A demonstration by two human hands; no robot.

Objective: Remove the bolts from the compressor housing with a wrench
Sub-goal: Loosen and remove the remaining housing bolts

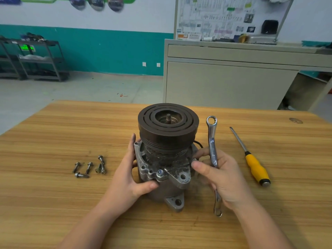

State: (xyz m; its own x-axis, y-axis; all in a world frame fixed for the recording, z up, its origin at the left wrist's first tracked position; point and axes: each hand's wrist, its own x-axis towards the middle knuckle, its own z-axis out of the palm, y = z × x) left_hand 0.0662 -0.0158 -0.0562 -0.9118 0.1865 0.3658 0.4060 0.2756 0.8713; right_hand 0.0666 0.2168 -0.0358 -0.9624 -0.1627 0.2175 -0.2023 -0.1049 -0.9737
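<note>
The wide wooden table [53,141] with a striped grain fills the lower part of the view, and its near and side edges are cut off by the frame. In the middle of it stands upright the grey metal compressor housing [162,187] with a dark round grooved pulley [168,121] on top; its base is partly hidden by the hands.

The left hand [129,178] holds the left side of the housing, with the fingers reaching behind the flange, where they are hidden, and the thumb pressing on the front. The right hand [221,178] grips the long silver ring wrench [213,155] at its middle, so the shaft there is covered by the fingers. At the same time its thumb and fingertips are at a small bolt head on the right flange; whether they pinch it is hard to see.

Right of the wrench lies a screwdriver with a yellow and black handle [256,167], apart from the hand. One bolt with a bluish washer [159,173] sits in the front flange. Five loose grey bolts [89,167] lie together on the table, left of the housing.
</note>
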